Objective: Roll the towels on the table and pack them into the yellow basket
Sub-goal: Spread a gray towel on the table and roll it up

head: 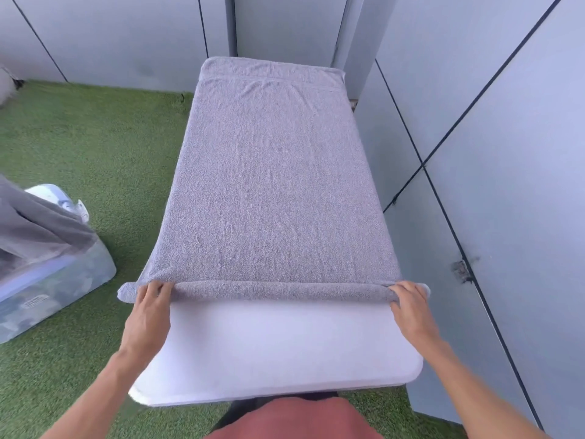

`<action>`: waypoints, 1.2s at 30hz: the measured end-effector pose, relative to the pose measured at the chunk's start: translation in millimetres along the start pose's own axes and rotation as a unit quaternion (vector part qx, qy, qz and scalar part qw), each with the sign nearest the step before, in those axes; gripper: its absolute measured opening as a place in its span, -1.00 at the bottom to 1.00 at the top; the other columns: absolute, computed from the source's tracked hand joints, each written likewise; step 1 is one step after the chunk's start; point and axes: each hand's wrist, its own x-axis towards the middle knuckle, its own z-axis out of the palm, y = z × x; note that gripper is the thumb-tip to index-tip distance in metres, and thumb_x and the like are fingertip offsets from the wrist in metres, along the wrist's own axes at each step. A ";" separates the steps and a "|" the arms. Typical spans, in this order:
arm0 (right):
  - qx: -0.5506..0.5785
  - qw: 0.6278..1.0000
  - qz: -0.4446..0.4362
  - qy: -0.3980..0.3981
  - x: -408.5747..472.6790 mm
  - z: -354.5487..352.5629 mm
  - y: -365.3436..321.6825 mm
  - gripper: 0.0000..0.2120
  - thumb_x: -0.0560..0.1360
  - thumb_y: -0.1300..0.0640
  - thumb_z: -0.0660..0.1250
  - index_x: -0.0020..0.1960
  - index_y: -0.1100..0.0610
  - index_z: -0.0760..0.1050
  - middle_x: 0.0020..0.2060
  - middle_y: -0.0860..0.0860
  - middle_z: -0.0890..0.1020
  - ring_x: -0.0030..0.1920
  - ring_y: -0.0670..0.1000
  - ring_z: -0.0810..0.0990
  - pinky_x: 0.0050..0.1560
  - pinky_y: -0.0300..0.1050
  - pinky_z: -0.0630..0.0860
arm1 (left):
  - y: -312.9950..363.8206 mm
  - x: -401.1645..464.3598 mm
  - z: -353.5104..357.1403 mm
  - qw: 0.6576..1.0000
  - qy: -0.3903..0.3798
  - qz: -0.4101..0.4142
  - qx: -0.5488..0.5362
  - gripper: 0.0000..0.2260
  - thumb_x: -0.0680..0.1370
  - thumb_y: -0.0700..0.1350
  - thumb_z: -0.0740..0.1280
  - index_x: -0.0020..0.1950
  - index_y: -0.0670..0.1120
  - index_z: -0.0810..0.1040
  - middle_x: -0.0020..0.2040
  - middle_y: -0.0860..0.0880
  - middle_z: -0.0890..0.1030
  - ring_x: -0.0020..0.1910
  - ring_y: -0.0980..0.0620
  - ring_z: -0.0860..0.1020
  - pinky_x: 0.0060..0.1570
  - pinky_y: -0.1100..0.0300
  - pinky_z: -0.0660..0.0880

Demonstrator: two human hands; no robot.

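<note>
Hands, left (151,307) and right (411,304), reach forward, each grip curled over the towel's (272,185) rolled near edge.

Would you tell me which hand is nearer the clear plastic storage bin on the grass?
Left. The left hand grips the grey towel's rolled edge on the clear plastic storage bin's side; the right hand grips the far end.

White table (278,346) w/ grey towel (272,185) spread flat (near edge rolled).

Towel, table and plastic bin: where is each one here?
towel (272,185), head view, flat unrolled middle.
table (278,343), head view, bare white top near the person.
plastic bin (57,289), head view, clear side wall.
</note>
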 end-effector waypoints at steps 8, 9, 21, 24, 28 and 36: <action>-0.043 0.961 -0.003 -0.273 9.9 -44.3 16.8 -0.82 0.45 0.22 0.35 -0.25 -0.03 0.54 -0.25 -0.04 0.57 -0.11 0.03 0.56 -0.06 -0.12 0.44 | -23.4 19.0 -27.6 0.984 -0.174 -0.007 -0.026 -0.66 0.53 -0.31 0.25 0.26 -0.07 0.55 0.05 -0.07 0.59 0.01 -0.08 0.55 -0.12 0.17 0.43; -0.019 0.956 0.014 -0.292 11.8 -48.5 16.3 -0.75 0.44 0.22 0.38 -0.32 -0.08 0.49 -0.32 -0.12 0.53 -0.19 -0.06 0.53 -0.16 -0.26 0.41 | -24.5 20.5 -31.7 0.979 -0.191 -0.019 -0.064 -0.65 0.53 -0.31 0.29 0.29 -0.07 0.53 0.11 -0.11 0.61 0.00 -0.07 0.57 -0.16 0.22 0.43; -0.008 0.994 -0.022 0.109 -38.6 5.6 -3.8 -0.69 0.33 0.47 0.34 -0.12 0.08 0.58 -0.13 -0.01 0.55 -0.02 0.09 0.42 0.08 0.03 0.37 | -7.6 -4.8 -17.9 0.998 0.048 -0.033 -0.013 -0.79 0.42 -0.36 0.38 -0.05 -0.10 0.63 -0.06 -0.14 0.51 -0.09 -0.23 0.42 -0.04 -0.13 0.40; 0.025 0.993 -0.059 0.094 -50.8 14.3 0.1 -0.62 0.33 0.43 0.40 0.12 0.21 0.50 0.05 0.08 0.55 0.15 0.08 0.41 0.27 -0.06 0.27 | 2.3 -26.6 -14.0 0.996 0.077 0.026 0.031 -0.75 0.35 -0.44 0.41 -0.04 -0.20 0.60 -0.06 -0.19 0.50 -0.14 -0.19 0.37 -0.16 -0.11 0.40; 0.034 0.997 -0.049 0.046 -34.2 12.1 3.1 -0.55 0.37 0.46 0.37 0.23 0.27 0.48 0.15 0.11 0.54 0.23 0.10 0.41 0.32 -0.10 0.23 | 1.5 -19.2 -15.0 0.999 0.040 -0.004 -0.003 -0.77 0.47 -0.39 0.31 0.06 -0.17 0.57 0.02 -0.14 0.48 -0.02 -0.15 0.37 -0.39 -0.02 0.48; -0.025 0.990 -0.046 -0.134 2.6 -20.0 7.7 -0.61 0.52 0.37 0.16 0.29 0.16 0.50 0.23 0.06 0.55 0.30 0.10 0.44 0.27 -0.15 0.21 | -7.7 -16.5 -19.9 1.000 -0.001 0.001 -0.010 -0.77 0.54 -0.35 0.22 0.11 -0.16 0.57 0.08 -0.10 0.54 0.00 -0.11 0.36 -0.24 -0.03 0.49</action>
